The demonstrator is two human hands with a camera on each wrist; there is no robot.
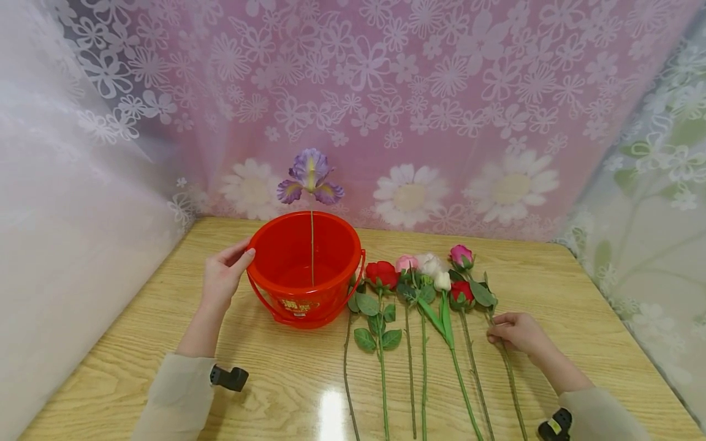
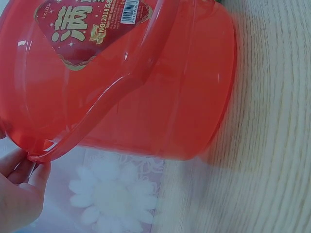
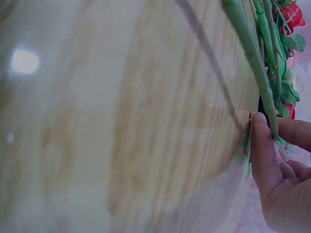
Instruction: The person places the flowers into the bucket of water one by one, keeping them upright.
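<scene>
A red plastic bucket (image 1: 303, 306) stands on the left part of the table, and one purple iris (image 1: 311, 174) rises out of it on a thin stem. My left hand (image 1: 223, 275) grips the bucket's left rim, thumb over the edge; in the left wrist view the fingers (image 2: 41, 177) are at the rim by the handle's end. At the far right of a row of flowers lies a magenta rose (image 1: 461, 256). My right hand (image 1: 518, 334) pinches its green stem (image 3: 252, 58) between thumb and finger, and the stem's shadow falls on the table in the right wrist view.
Between the bucket and my right hand lie a red rose (image 1: 382, 274), a pink flower (image 1: 407, 263), a white flower (image 1: 430, 265), a white tulip (image 1: 442, 281) and another red rose (image 1: 461, 292), stems toward me. A floral curtain (image 1: 353, 110) hangs behind the wooden table (image 1: 276, 380).
</scene>
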